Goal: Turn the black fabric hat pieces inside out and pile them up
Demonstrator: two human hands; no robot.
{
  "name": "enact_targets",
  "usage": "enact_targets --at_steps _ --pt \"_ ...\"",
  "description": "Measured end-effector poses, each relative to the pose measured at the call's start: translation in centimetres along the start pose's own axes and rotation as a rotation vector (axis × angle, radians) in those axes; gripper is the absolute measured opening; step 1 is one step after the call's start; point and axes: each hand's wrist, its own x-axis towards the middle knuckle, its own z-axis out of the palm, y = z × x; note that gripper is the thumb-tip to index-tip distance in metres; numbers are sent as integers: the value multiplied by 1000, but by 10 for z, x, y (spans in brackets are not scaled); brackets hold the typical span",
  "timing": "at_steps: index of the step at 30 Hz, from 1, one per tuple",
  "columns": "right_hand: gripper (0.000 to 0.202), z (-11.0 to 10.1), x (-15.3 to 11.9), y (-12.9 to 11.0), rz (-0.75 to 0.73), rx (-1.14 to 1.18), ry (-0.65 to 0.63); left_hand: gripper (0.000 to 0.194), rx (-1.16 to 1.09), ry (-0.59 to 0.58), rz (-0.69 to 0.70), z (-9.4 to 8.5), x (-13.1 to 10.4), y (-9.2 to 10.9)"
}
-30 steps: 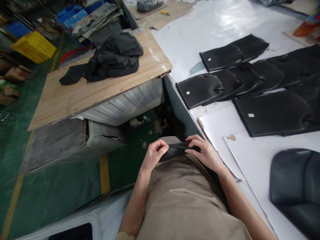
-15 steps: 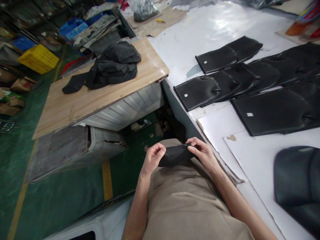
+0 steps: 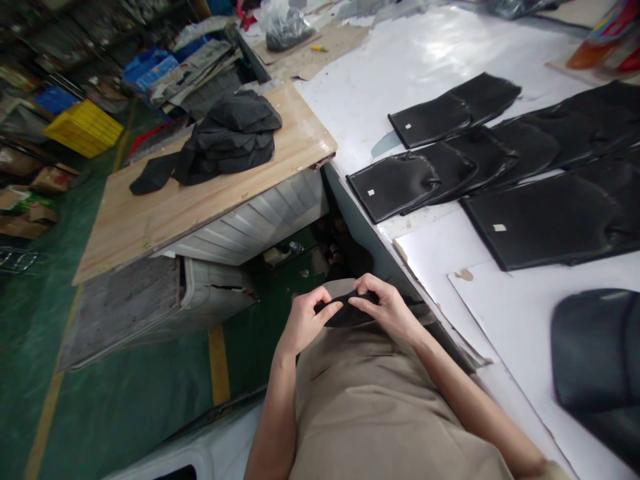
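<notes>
1. Step in hand, as I judge it: working along the edge of a small black piece (image 3: 350,316), which is gripped in two places close together. It is held up off the white-covered bench (image 3: 380,80), just beside its edge and in front of the brown clothing (image 3: 360,400).
2. The next move, I judge, calls for a firm pinch from each thumb and an even pull, so the edge neither slips nor twists.
3. The left hand (image 3: 306,320), on the far side of the piece from the bench, is nearly closed, with thumb and curled fingers pinching the piece.
4. The right hand (image 3: 387,308), nearer the bench, is likewise narrow, its thumb pressed towards the fingers on the same edge. The thumb tips almost meet; whether the edge is folded cannot be told.
5. On the bench lie flat black panels (image 3: 545,217); beside it, a wooden board (image 3: 300,130) carries a dark cloth heap (image 3: 235,133).
</notes>
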Motion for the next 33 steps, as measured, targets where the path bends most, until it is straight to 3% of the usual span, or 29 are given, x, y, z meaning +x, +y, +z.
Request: enact_targets --at_steps 5,9,11,18,23,29,33 --pt "23 -20 0 -1 -76 -142 -239 32 -23 -53 11 -3 1 -8" --pt "10 -32 -5 -2 -78 -110 -303 31 -25 -35 13 -2 0 -12" --pt "8 -31 -6 -2 -50 -92 -281 30 -22 -34 11 -1 0 -11" --pt "15 -17 -10 5 75 -38 -24 30 -5 -44 10 0 0 -12" --pt "20 -12 -12 10 142 -8 37 31 -7 -51 14 0 -1 -14" --pt "20 -8 -13 7 147 -12 68 32 -12 -64 -2 -1 -2 -12" --pt "17 -6 -13 -1 29 -72 108 31 1 -53 8 0 -3 -10"
